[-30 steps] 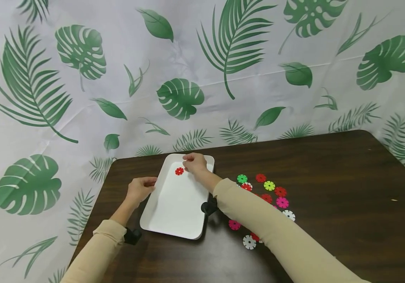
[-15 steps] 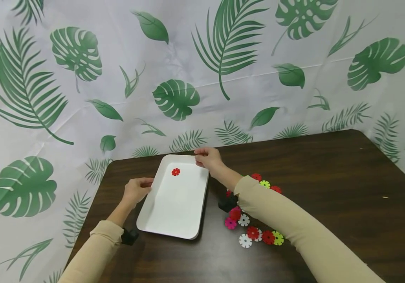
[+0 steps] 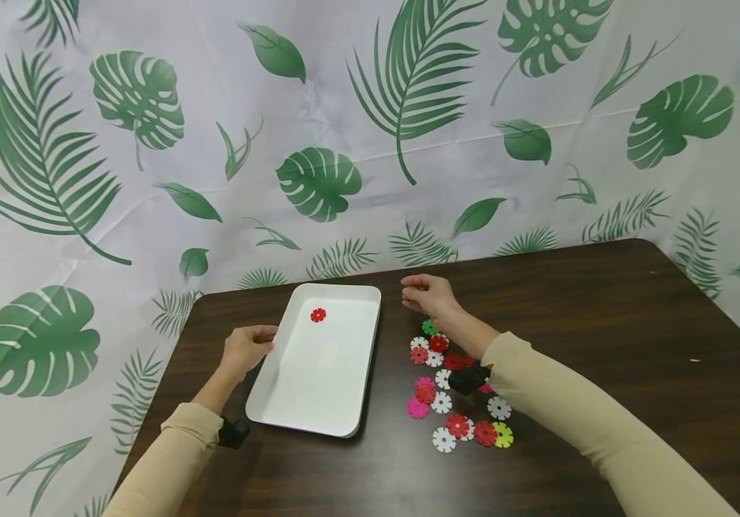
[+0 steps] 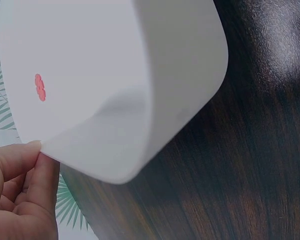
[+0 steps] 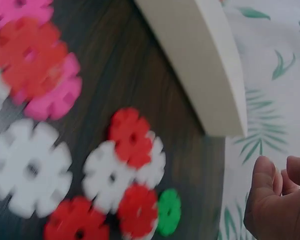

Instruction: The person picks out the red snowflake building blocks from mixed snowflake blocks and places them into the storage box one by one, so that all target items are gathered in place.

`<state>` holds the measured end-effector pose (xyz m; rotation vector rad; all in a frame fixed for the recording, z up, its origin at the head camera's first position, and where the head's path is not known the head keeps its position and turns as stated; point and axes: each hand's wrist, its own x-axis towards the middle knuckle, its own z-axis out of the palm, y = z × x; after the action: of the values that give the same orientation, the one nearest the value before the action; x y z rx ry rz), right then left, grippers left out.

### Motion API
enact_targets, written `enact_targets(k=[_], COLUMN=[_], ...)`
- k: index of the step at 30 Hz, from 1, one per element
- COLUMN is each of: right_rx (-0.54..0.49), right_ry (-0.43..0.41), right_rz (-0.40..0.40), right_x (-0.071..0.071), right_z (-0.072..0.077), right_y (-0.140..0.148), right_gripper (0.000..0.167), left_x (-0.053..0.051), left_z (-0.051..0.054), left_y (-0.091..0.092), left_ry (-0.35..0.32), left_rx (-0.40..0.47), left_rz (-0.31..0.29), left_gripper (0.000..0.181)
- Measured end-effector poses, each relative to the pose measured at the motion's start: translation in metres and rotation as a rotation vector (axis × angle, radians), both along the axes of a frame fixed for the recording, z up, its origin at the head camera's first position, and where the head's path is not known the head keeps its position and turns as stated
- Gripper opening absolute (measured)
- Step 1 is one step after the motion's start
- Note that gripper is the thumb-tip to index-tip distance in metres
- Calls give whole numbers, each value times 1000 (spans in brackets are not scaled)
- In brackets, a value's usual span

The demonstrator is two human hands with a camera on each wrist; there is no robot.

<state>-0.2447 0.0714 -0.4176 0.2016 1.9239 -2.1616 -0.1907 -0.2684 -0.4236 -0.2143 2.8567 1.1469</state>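
A white rectangular tray (image 3: 311, 380) lies on the table, with one red notched plastic disc (image 3: 318, 315) flat near its far end. My left hand (image 3: 245, 350) pinches the tray's left rim between thumb and fingers, which the left wrist view shows close up. My right hand (image 3: 431, 294) hovers right of the tray's far corner, fingers loosely bent, with nothing visible between them. Just below it sit a green notched disc (image 3: 430, 327) and several red, white, pink and yellow ones, partly overlapping. A white disc (image 3: 444, 439) lies at the near side of this group. The right forearm may hide some discs.
The dark wood table (image 3: 570, 309) extends far to the right, where a small pale speck (image 3: 695, 360) lies. A leaf-printed curtain (image 3: 227, 108) hangs close behind the table's back edge. Black wrist cameras (image 3: 466, 379) sit beneath both forearms.
My right hand has left the inside of the tray, crossed its far right corner and moved right towards the loose discs. The left hand stays at the rim; the red disc remains in place.
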Motion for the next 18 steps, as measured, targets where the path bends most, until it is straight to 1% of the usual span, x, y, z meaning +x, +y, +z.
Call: enact_targets(k=[6, 10, 18], right_rx=[13, 30, 111], right_ry=[4, -10, -22], right_rz=[-14, -22, -33], right_x=[6, 10, 17], right_z=[-6, -10, -17], right_y=[29, 45, 71], right_gripper=[37, 40, 39], left_x=[-1, -1, 1], left_z=[1, 0, 1], left_y=[0, 0, 1], left_ry=[-2, -12, -22], left_rx=[-4, -4, -4], left_rz=[-5, 0, 10], left_gripper=[30, 30, 31])
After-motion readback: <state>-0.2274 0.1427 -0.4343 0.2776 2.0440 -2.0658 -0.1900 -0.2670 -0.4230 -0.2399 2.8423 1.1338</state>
